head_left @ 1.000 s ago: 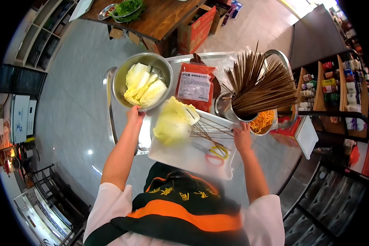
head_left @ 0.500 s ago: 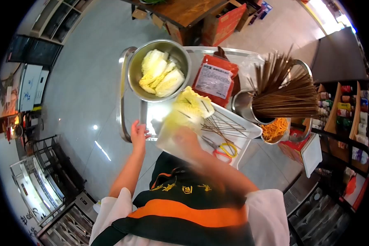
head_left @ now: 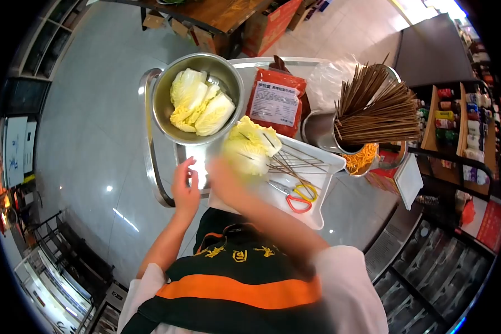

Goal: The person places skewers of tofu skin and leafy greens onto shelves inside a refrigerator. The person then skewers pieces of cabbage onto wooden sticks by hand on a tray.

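My left hand (head_left: 186, 189) is raised over the near left part of the metal tray (head_left: 151, 139), fingers apart, with nothing visible in it. Close to its right, my right hand (head_left: 222, 177) is smeared by motion, so its fingers and anything in them cannot be made out. Just beyond the right hand, napa cabbage pieces (head_left: 247, 146) with thin sticks through them lie in a white tray (head_left: 314, 214). Several brown skewers (head_left: 300, 161) and scissors (head_left: 298, 199) with red and yellow handles lie there too. Larger cabbage chunks (head_left: 197, 103) sit in a steel bowl (head_left: 232, 83).
A red labelled food packet (head_left: 276, 100) lies behind the white tray. To the right, a steel container (head_left: 319, 131) holds a thick bundle of brown sticks (head_left: 378, 111), beside a bowl of orange shreds (head_left: 362, 158). A wooden table (head_left: 222, 19) stands beyond; drink shelves (head_left: 456, 122) are at right.
My right hand has moved left from the cabbage in the white tray towards my left hand. My left hand's fingers have turned slightly inward. The whole view has shifted a little.
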`<state>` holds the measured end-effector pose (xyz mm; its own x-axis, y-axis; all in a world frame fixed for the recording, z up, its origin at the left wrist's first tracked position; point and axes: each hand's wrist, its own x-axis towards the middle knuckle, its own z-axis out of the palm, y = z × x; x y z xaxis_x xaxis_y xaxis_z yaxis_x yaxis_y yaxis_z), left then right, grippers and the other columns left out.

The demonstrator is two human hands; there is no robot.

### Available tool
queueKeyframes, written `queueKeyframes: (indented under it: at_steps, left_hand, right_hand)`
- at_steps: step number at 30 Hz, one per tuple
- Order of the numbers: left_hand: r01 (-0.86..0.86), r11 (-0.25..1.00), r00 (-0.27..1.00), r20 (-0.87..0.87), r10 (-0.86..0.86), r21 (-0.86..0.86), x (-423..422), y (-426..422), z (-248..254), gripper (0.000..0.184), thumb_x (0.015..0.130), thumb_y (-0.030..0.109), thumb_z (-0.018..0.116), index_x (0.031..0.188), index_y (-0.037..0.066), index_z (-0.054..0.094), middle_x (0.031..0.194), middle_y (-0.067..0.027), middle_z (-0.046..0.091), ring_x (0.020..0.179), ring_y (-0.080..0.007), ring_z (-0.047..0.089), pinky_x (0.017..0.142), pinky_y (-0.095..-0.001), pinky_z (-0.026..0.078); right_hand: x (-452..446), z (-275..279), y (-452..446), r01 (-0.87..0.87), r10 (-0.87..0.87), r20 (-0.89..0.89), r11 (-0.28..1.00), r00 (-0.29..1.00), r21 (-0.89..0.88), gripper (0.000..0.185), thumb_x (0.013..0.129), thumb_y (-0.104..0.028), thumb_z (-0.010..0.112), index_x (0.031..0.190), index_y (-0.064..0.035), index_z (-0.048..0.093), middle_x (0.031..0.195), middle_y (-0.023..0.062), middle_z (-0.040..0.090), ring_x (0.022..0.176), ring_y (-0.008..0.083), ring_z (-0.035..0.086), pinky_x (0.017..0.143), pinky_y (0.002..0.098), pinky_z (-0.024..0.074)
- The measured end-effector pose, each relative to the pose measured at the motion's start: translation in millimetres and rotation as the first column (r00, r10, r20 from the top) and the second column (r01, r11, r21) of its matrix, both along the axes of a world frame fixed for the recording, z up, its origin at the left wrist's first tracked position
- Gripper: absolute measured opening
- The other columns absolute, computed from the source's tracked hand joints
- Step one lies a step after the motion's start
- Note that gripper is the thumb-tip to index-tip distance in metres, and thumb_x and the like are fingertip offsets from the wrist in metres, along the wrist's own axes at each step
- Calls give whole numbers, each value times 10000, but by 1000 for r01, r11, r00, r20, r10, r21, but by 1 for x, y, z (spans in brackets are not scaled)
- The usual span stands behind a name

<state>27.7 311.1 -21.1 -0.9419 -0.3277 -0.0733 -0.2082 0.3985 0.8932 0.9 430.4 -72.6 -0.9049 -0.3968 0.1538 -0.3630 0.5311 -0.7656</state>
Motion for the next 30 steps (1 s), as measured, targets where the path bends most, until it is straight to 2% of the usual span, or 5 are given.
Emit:
queueKeyframes:
  at_steps: [3,6,14,26,30]
  left_hand:
    - [390,880,883,-161,-441,-271,-35,27,4,298,753,-2,500,1046,37,538,1054,-99,549,901,-228,517,773,-319,419]
    - [633,651,648,-174,-742,-418,-68,74,-3,357,687,-11,520,1039,40,547,1118,-100,526,1042,-268,471,915,-399,347]
    - [606,-8,438,342,-832,-796,-73,149,-53,263,735,158,474,936,28,583,1052,-95,489,1080,-239,419,1017,-519,172]
    - [609,158,546,266,-794,-778,-30,129,-57,252,728,161,494,951,50,531,913,-89,472,939,-222,458,941,-538,257]
    - [586,200,564,217,-797,-785,-25,128,-64,268,720,164,515,966,58,534,969,-91,488,982,-224,458,925,-515,278]
  right_hand:
    - [-6,18,78,50,-172,164,822,971,567,147,663,-106,533,807,-73,533,788,118,488,758,273,470,631,399,367]
    - [-6,-12,165,403,-330,-244,836,912,374,147,696,-92,536,839,-66,516,830,105,504,800,288,472,718,403,368]
    - [-18,-31,212,220,-260,14,842,966,492,264,697,-151,611,931,-104,499,902,52,510,685,285,555,549,390,452]
    - [-25,-23,219,199,-44,-242,716,969,669,125,672,-105,516,788,-73,551,819,81,512,713,238,530,570,380,451]
    - [-16,13,227,182,-273,42,740,961,648,97,723,-89,494,802,-98,549,757,84,517,726,260,516,636,364,434]
